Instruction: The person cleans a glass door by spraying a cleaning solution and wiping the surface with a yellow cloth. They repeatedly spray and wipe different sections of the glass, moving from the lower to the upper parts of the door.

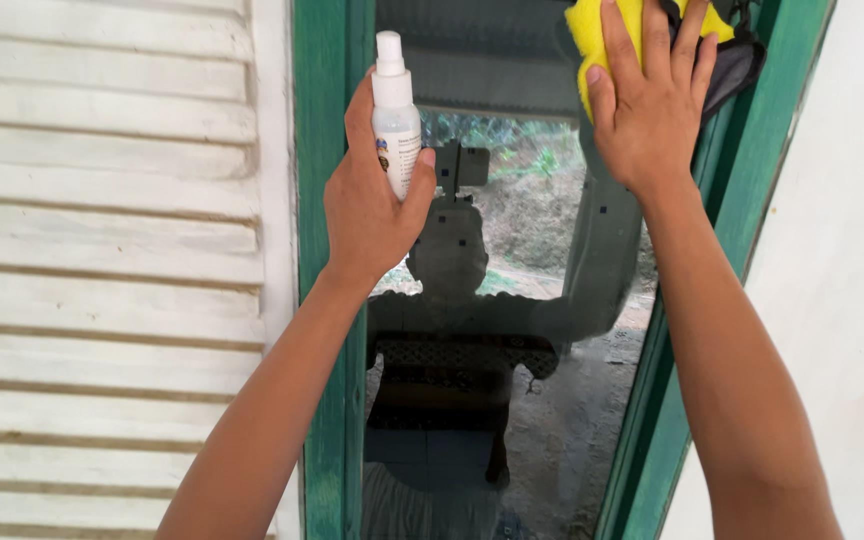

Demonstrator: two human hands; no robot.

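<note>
A small white spray bottle point(395, 115) stands upright at eleven o'clock, gripped by the left hand point(370, 200) against the green window frame point(320, 250). At one o'clock, the right hand point(649, 105) presses a yellow cloth point(592, 35) flat, fingers spread, on the glass pane point(542, 400).

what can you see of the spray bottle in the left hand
The spray bottle is small, slim and round, of clear or whitish plastic, with a white spray top and a coloured label on its side. It stands upright, raised before the green window frame and the glass pane. The left hand wraps its lower half, thumb across the label. Nothing else touches it.
</note>
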